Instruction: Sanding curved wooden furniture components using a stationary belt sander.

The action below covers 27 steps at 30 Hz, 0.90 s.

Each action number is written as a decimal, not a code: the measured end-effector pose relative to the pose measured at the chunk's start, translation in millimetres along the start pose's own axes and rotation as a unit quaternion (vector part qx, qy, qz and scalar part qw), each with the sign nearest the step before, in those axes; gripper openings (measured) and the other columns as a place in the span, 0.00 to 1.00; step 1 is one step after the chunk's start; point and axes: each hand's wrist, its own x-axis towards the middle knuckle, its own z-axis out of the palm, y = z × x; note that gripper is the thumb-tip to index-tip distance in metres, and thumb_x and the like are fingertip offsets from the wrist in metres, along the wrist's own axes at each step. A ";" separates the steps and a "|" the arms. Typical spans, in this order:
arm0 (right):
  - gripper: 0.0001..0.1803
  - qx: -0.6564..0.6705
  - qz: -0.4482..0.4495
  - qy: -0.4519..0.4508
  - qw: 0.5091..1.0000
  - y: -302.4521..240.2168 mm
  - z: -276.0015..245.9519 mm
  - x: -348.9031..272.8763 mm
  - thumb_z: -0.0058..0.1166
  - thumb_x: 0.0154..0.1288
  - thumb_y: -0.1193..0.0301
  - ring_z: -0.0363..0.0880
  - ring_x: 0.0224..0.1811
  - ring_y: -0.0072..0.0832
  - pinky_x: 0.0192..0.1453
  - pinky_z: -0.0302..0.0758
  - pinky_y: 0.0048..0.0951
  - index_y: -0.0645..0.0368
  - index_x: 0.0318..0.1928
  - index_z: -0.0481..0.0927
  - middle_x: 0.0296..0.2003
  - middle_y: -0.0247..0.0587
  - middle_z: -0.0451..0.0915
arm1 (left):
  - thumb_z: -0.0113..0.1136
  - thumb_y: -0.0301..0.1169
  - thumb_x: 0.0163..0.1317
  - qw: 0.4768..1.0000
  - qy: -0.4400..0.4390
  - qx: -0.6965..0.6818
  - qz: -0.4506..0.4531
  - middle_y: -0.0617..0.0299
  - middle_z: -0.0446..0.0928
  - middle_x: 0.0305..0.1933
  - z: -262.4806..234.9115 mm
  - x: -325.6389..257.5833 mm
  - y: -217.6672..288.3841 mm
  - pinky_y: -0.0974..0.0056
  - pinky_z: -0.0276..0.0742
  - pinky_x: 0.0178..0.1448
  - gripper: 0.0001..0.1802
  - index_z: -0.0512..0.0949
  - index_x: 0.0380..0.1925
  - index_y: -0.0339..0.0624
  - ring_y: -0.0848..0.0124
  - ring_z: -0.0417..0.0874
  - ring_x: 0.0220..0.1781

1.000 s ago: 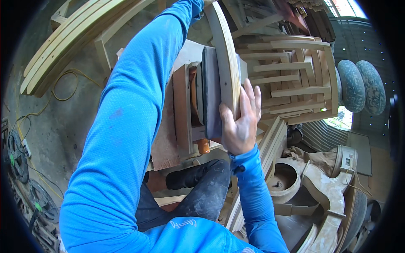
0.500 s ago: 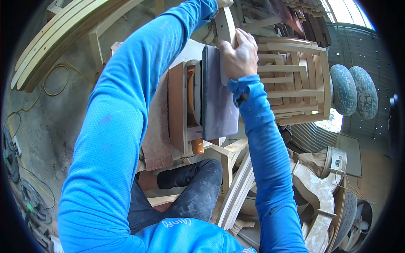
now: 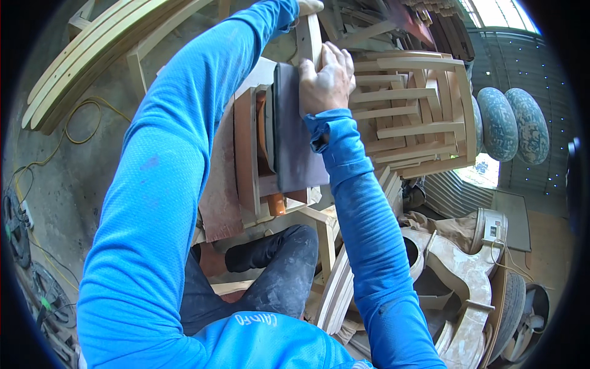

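Observation:
A pale wooden slat [image 3: 309,42] stands lengthwise against the grey belt [image 3: 295,147] of a wood-framed belt sander. My right hand [image 3: 327,80] is closed round its nearer part, thumb on the left side, close to the belt face. At the far end my left hand [image 3: 310,7] grips the same slat; the upper picture edge cuts part of that hand off. The slat's lower end is hidden behind my right hand. On the sander's left side are a brown wooden panel [image 3: 246,154] and an orange roller [image 3: 276,204].
Stacked pale wooden frames [image 3: 424,111] stand just right of my right hand. Curved wooden rails [image 3: 92,61] lie at the far left, with a yellow cable [image 3: 92,101] on the floor. A large whitish machine casting [image 3: 455,264] is at the lower right. My bent leg [image 3: 276,270] is below the sander.
The whole view has shifted, so the sander, slat and both hands appear farther left. Both hands keep their hold, and the slat remains at the belt.

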 end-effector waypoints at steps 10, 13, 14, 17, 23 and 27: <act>0.35 -0.055 -0.008 0.020 0.998 5.8 -51.6 -110.7 0.60 0.64 0.61 0.52 0.82 0.50 0.82 0.44 0.56 0.66 0.68 0.74 0.72 0.48 0.70 | 0.59 0.51 0.62 0.998 -0.024 -0.008 -0.060 0.43 0.37 0.88 -8.2 -101.3 43.1 0.37 0.24 0.86 0.58 0.36 0.84 0.51 0.49 0.30 0.89; 0.35 -0.010 -0.025 0.031 0.999 -15.6 -52.1 -152.6 0.61 0.62 0.63 0.53 0.81 0.50 0.82 0.44 0.58 0.66 0.68 0.74 0.72 0.47 0.70 | 0.60 0.52 0.60 0.992 0.091 0.082 -0.023 0.46 0.45 0.87 9.4 -107.7 4.0 0.32 0.29 0.85 0.56 0.44 0.84 0.56 0.49 0.36 0.89; 0.34 -0.003 -0.021 0.039 0.999 -11.8 -59.4 -167.5 0.62 0.62 0.64 0.52 0.81 0.50 0.82 0.44 0.58 0.66 0.67 0.74 0.72 0.47 0.70 | 0.60 0.51 0.60 0.994 0.067 0.084 -0.012 0.46 0.44 0.87 11.7 -129.3 17.9 0.33 0.26 0.85 0.56 0.43 0.84 0.56 0.50 0.34 0.89; 0.35 0.008 -0.014 0.042 0.999 -17.5 -75.0 -204.2 0.64 0.61 0.67 0.52 0.81 0.50 0.82 0.44 0.58 0.67 0.67 0.74 0.72 0.47 0.69 | 0.58 0.51 0.60 0.995 0.048 0.082 0.005 0.45 0.42 0.87 12.6 -167.8 29.6 0.34 0.26 0.85 0.55 0.43 0.84 0.55 0.50 0.32 0.89; 0.37 0.019 -0.009 0.060 0.998 -16.9 -90.3 -275.1 0.62 0.57 0.70 0.54 0.80 0.51 0.81 0.46 0.56 0.67 0.68 0.72 0.73 0.48 0.67 | 0.59 0.51 0.58 0.990 0.050 0.129 0.041 0.45 0.39 0.88 18.9 -232.7 41.4 0.33 0.22 0.85 0.58 0.42 0.84 0.52 0.51 0.28 0.89; 0.39 0.065 0.003 0.052 0.997 -15.3 -92.2 -342.0 0.58 0.56 0.72 0.57 0.78 0.51 0.81 0.49 0.56 0.67 0.70 0.68 0.72 0.50 0.67 | 0.59 0.51 0.58 0.983 0.067 0.170 0.032 0.45 0.41 0.87 13.7 -262.6 45.6 0.32 0.22 0.84 0.58 0.43 0.84 0.51 0.51 0.30 0.89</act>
